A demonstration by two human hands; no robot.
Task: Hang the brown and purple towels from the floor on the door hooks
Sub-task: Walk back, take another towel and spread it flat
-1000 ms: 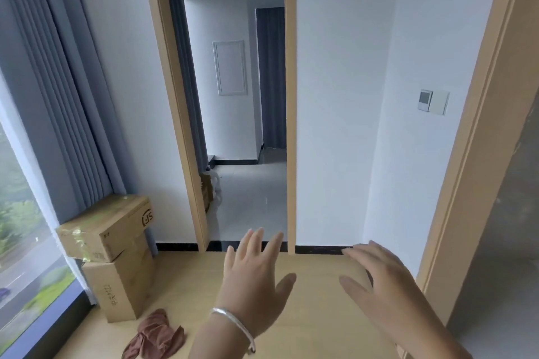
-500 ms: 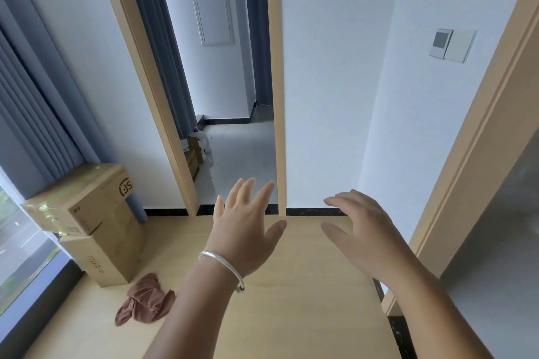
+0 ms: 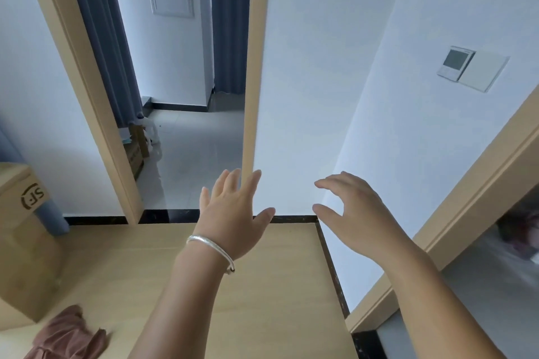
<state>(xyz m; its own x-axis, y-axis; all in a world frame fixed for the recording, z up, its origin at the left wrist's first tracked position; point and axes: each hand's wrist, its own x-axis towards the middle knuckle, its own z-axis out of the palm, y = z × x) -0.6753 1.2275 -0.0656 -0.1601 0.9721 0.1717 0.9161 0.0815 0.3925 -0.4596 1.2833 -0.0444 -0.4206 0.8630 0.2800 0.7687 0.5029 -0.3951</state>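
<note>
Brown towel [image 3: 68, 335] lies crumpled on the wood floor [image 3: 262, 300], near left, by the SF cardboard box [image 3: 26, 242]. Left hand [image 3: 230, 213] is nearer it than right hand [image 3: 353, 213]; both hover, fingers spread, holding nothing. Purple towel: possibly the blurred shape far right, cannot tell.

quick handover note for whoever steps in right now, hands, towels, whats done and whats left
Left hand: open, fingers spread, holding nothing, silver bangle on the wrist.
Right hand: open, fingers loosely bent, holding nothing.
Crumpled brown cloth towel: on the light wooden floor at lower left, beside the stacked cardboard boxes, untouched.
Purple towel: possibly the dark blurred shape through the right doorway; too blurred to confirm.
Door hooks: not in view.
Done: nothing hung.
Left: pick up both towels, find the hooks, hang each.
</note>
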